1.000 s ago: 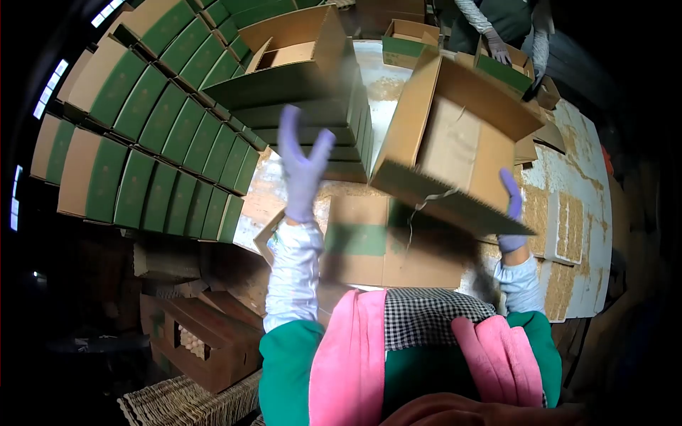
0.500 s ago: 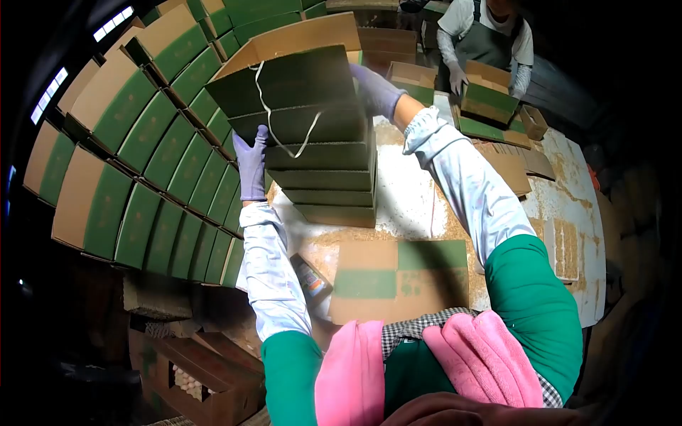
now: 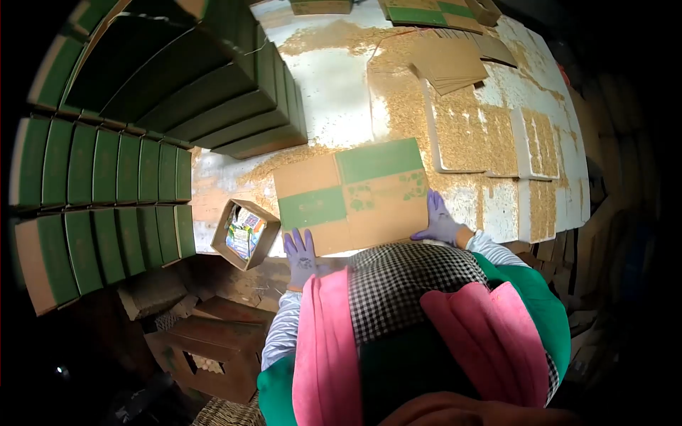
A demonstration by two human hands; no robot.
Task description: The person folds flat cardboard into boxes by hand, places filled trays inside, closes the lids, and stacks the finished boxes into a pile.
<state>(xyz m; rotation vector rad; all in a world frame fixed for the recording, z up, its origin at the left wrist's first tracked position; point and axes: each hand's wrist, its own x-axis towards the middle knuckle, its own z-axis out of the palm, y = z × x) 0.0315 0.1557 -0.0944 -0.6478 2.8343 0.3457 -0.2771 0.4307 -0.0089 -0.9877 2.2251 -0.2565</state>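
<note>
A flat cardboard piece [image 3: 310, 174], brown with green printed panels and leaf marks, lies on the table before me. My left hand [image 3: 302, 257], in a lilac glove, is at its near left corner with fingers stretched out. At its near right corner is my right hand [image 3: 439, 224], gloved the same way, thumb and fingers apart. Neither hand grips anything I can see. Left of the cardboard stands a small open carton [image 3: 268, 241] with colourful printed packets inside.
A tall stack of green boxes [image 3: 213, 106] rises at the upper left, beside rows of green boxes [image 3: 106, 167]. Chaff-covered white trays [image 3: 472, 135] and brown cardboard sheets [image 3: 451, 64] lie on the right of the table. Below left is a brown carton [image 3: 213, 334] with a cut-out opening.
Both hands have left the box stack and come down to the flat cardboard's near corners. The view has tilted downward, so the co-worker is out of sight.
</note>
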